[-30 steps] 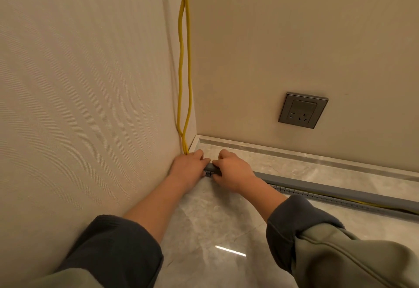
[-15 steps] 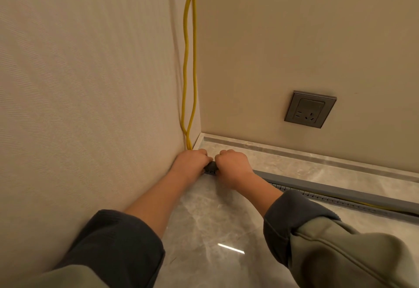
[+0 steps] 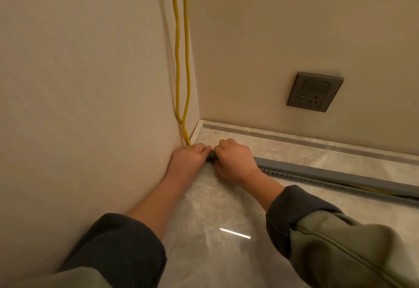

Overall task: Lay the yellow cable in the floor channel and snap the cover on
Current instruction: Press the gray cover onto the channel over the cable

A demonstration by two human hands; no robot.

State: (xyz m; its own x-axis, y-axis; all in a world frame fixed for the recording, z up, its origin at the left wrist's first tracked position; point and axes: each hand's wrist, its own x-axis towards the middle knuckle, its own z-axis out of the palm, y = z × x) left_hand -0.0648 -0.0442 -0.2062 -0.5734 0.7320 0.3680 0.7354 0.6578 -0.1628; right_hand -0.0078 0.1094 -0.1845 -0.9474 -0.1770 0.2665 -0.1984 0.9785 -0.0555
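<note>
Two strands of yellow cable [image 3: 186, 65] hang down the left wall into the corner. A grey floor channel runs from the corner to the right, its toothed base [image 3: 301, 180] showing below the grey cover [image 3: 340, 174]. A short piece of yellow cable [image 3: 376, 190] shows in the gap at the right. My left hand [image 3: 189, 158] lies at the channel's corner end, fingers curled down on it. My right hand [image 3: 235, 161] sits just beside it, fingers curled over the cover. The channel end between my hands [image 3: 212, 156] barely shows.
A grey wall socket [image 3: 315, 91] sits on the back wall above the channel. A pale stone skirting strip [image 3: 317, 144] runs along the back wall. The floor [image 3: 215, 219] is glossy marble tile. The left wall [image 3: 79, 106] stands close beside my left arm.
My hands have stayed at the channel's corner end, drawing slightly closer together. The view has shifted a little to the right.
</note>
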